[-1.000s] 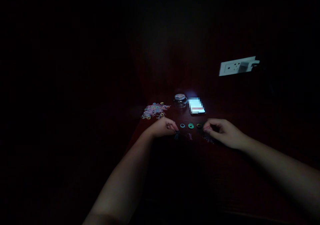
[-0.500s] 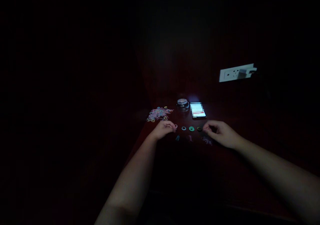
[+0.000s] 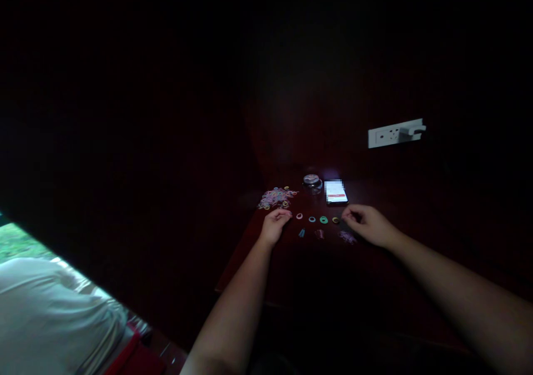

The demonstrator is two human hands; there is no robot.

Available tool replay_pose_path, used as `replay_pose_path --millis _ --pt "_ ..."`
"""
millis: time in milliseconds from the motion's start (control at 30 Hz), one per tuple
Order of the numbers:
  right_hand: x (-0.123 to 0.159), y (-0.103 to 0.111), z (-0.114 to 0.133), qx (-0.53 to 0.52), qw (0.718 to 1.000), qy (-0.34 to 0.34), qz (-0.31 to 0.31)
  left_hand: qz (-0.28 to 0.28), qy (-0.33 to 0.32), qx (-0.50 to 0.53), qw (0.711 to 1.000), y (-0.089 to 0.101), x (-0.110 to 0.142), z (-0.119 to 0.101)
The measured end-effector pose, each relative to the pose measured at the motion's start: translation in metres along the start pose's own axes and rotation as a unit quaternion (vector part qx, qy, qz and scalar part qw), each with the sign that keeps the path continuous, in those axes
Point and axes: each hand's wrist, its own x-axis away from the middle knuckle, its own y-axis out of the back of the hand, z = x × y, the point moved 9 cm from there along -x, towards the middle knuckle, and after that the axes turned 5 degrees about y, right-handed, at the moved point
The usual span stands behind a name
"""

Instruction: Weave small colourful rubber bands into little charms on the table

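My left hand [image 3: 273,228] rests just below a pile of small coloured elastic bands [image 3: 275,198], its fingertips pressed together; whatever they might hold is too small to see. To its right lies a row of ring-shaped bands: pink [image 3: 299,216], light blue [image 3: 312,219], green [image 3: 323,219] and yellow [image 3: 336,220]. Beside the yellow one, my right hand [image 3: 370,226] is closed in a pinch, and I cannot make out anything in it. Below the row are a blue bunch of bands [image 3: 302,233], a pinkish bunch [image 3: 319,234] and a purple bunch [image 3: 347,237].
A round lidded jar [image 3: 312,183] and a lit phone [image 3: 335,192] stand behind the row on the dark red table [image 3: 244,261]. A wall socket with a plug [image 3: 395,133] is at the right. A person in a pale shirt [image 3: 54,319] shows at lower left.
My left hand has drawn back leftward from the blue bunch toward the pile, uncovering the pink ring. My right hand stays near the yellow ring. The view has shifted, bringing the person in.
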Motion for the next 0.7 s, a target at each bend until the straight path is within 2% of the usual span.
replay_pose_path --millis 133,433,533,700 --pt "0.0 0.0 0.002 -0.012 1.0 0.006 -0.006 -0.044 0.008 0.017 0.999 0.008 0.009 0.003" --pt "0.0 0.004 -0.002 -0.01 1.0 0.003 -0.023 -0.097 -0.004 0.03 0.995 0.016 0.013 0.001" --pt "0.0 0.005 0.001 -0.009 1.0 0.005 -0.024 -0.089 -0.007 0.015 0.996 0.013 0.013 -0.001" --pt "0.001 0.006 0.004 -0.011 0.999 0.0 -0.031 -0.037 -0.007 -0.016 0.999 0.0 0.013 -0.006"
